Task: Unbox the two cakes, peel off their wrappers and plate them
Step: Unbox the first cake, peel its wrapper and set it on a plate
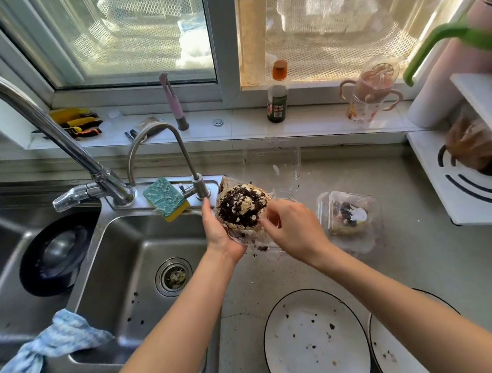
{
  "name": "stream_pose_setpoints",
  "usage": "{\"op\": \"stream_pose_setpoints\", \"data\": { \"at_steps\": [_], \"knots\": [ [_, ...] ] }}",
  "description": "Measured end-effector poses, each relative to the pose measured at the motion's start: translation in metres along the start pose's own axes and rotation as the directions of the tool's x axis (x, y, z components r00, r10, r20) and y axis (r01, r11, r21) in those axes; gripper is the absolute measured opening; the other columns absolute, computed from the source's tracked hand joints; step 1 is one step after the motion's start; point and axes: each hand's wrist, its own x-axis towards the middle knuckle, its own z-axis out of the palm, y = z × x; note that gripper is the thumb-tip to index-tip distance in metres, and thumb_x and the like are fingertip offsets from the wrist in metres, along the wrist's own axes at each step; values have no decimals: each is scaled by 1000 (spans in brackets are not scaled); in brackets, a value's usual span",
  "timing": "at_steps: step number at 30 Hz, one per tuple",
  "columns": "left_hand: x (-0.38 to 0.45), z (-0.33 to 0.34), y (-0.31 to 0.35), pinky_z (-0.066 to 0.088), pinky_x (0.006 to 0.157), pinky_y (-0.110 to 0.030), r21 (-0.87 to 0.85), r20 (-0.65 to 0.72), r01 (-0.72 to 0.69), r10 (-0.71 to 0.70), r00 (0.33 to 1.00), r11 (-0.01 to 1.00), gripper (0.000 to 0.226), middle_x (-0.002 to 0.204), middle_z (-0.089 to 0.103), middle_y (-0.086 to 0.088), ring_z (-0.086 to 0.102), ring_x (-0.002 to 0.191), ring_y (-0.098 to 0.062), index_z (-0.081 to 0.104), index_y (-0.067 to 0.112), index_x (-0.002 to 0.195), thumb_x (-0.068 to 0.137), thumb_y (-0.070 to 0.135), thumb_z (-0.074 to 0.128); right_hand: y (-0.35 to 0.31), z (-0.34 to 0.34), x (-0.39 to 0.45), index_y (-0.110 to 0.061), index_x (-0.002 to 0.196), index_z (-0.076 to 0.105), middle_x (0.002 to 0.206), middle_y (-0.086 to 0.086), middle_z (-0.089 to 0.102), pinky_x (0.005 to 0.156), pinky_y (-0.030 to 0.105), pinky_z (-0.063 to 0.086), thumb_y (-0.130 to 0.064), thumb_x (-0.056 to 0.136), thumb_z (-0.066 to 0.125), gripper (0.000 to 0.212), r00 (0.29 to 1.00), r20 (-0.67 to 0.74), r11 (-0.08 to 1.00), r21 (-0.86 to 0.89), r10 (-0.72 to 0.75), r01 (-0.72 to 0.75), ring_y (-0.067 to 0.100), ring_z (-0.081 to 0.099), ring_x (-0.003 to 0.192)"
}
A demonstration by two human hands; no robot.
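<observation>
A round cake (242, 205) topped with dark crumbs and white cream sits in its clear wrapper above the counter, beside the sink's right edge. My left hand (217, 232) cups it from below and from the left. My right hand (290, 227) pinches the wrapper at the cake's right side. The second cake (350, 216) lies in a closed clear plastic box (346, 202) on the counter to the right. An open, empty clear box (272, 166) stands behind the held cake. Two white plates with black rims, one (315, 339) and another (399, 351), lie near the front, speckled with crumbs.
A steel sink (145, 268) with two taps lies to the left; a sponge (166, 198) rests on its ledge and a blue cloth (42, 346) hangs over its front. A white rack (471, 186) stands at right. Bottles and a cup line the windowsill.
</observation>
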Motion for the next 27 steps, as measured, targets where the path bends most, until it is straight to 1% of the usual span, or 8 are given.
{"op": "stream_pose_setpoints", "data": {
  "at_steps": [6, 10, 14, 17, 20, 22, 25, 27],
  "knots": [
    [-1, 1, 4, 54, 42, -26, -103, -38, 7, -11, 999, 995, 73, 141, 50, -17, 49, 120, -36, 50, 18, 138, 87, 66, 32, 22, 1, -5, -4, 71, 61, 61, 4, 56, 56, 36, 42, -23, 90, 56, 28, 974, 7, 933, 283, 228, -220, 16, 48, 57],
    [2, -1, 10, 50, 40, -23, -138, -19, 11, -13, 1000, 990, 73, 142, 47, -18, 54, 106, -37, 47, 20, 140, 87, 67, 31, 41, 10, -6, -5, 77, 64, 73, 10, 66, 66, 40, 49, -22, 91, 53, 25, 933, 65, 911, 202, 353, -359, 25, 60, 70],
    [6, -2, 9, 58, 53, -36, -98, -12, -9, 8, 1000, 995, 73, 141, 48, -19, 52, 119, -38, 49, 20, 138, 86, 69, 31, 47, 18, 0, -10, 79, 60, 76, 4, 62, 68, 34, 46, -19, 92, 51, 18, 905, 156, 907, 92, 395, -411, 22, 58, 75],
    [5, -2, 7, 59, 70, -46, -61, 16, -17, 18, 1000, 998, 74, 135, 54, -20, 56, 113, -41, 51, 21, 136, 85, 71, 31, 49, 19, 7, -11, 94, 63, 98, 5, 65, 81, 33, 48, -17, 88, 58, 10, 926, 178, 940, 5, 334, -340, 21, 59, 94],
    [0, -1, 7, 59, 60, -41, -1, 36, 2, -2, 999, 1000, 76, 135, 54, -20, 54, 118, -42, 52, 21, 135, 84, 74, 32, 53, 14, 25, -12, 107, 61, 111, 3, 64, 96, 40, 46, -15, 83, 64, 25, 918, 262, 954, -38, 296, -297, 22, 58, 106],
    [-2, -1, 9, 59, 58, -39, 36, 68, 21, -23, 997, 999, 79, 133, 56, -21, 53, 119, -43, 53, 20, 134, 82, 76, 31, 53, 2, 44, -11, 107, 59, 111, 6, 63, 95, 37, 48, -12, 84, 62, 23, 926, 267, 956, 45, 268, -290, 20, 58, 102],
    [-4, -3, 14, 56, 81, -51, 87, 141, 51, -63, 988, 995, 82, 128, 60, -22, 56, 116, -42, 57, 19, 129, 81, 78, 29, 44, -23, 76, -5, 110, 59, 108, 8, 62, 83, 27, 49, -17, 90, 56, 23, 950, 202, 920, 267, 238, -287, 19, 58, 99],
    [-5, -4, 16, 50, 92, -54, 119, 185, 82, -103, 977, 990, 83, 124, 64, -23, 56, 117, -42, 61, 15, 124, 82, 78, 28, 35, -35, 93, -8, 111, 60, 109, 6, 63, 85, 29, 48, -28, 92, 54, 28, 938, 266, 846, 427, 220, -320, 19, 59, 101]
  ]
}}
